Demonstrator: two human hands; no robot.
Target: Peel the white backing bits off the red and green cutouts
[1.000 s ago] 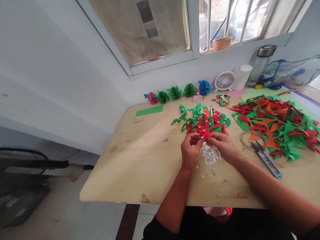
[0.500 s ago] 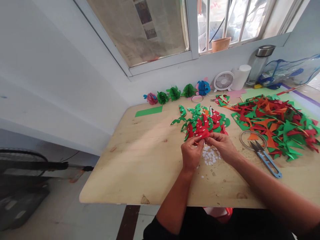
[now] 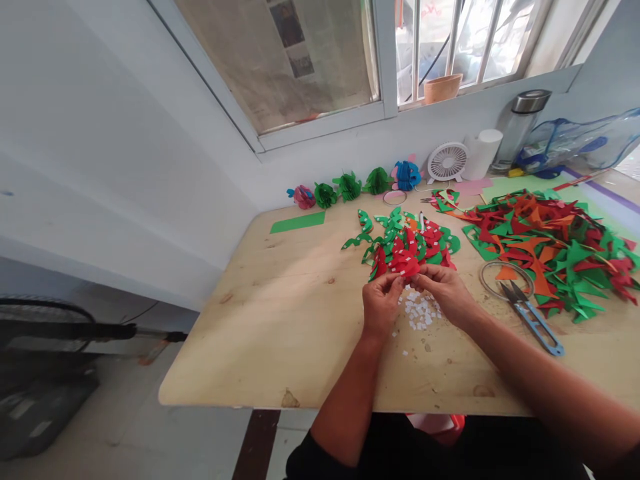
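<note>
My left hand (image 3: pixel 382 303) and my right hand (image 3: pixel 447 291) meet near the middle of the wooden table (image 3: pixel 270 333). Both have their fingers pinched on a small red paper piece (image 3: pixel 410 269), one at each side of it. Just beyond them lies a pile of green and red paper cutouts (image 3: pixel 397 235) dotted with small white squares. Loose white squares (image 3: pixel 423 312) are scattered on the table between and below my hands. The fingertips partly cover the held piece.
Paper scraps (image 3: pixel 555 243) are heaped at the right, with blue-handled snips (image 3: pixel 537 323) and a metal ring (image 3: pixel 485 280) beside them. Paper figures (image 3: pixel 349 187), a small fan (image 3: pixel 447 162) and a glass bottle (image 3: pixel 517 133) line the wall. A green strip (image 3: pixel 297 223) lies at the back left.
My left hand has shifted very slightly up and left, and its thumb has moved, showing more white squares. My right hand has barely moved.
</note>
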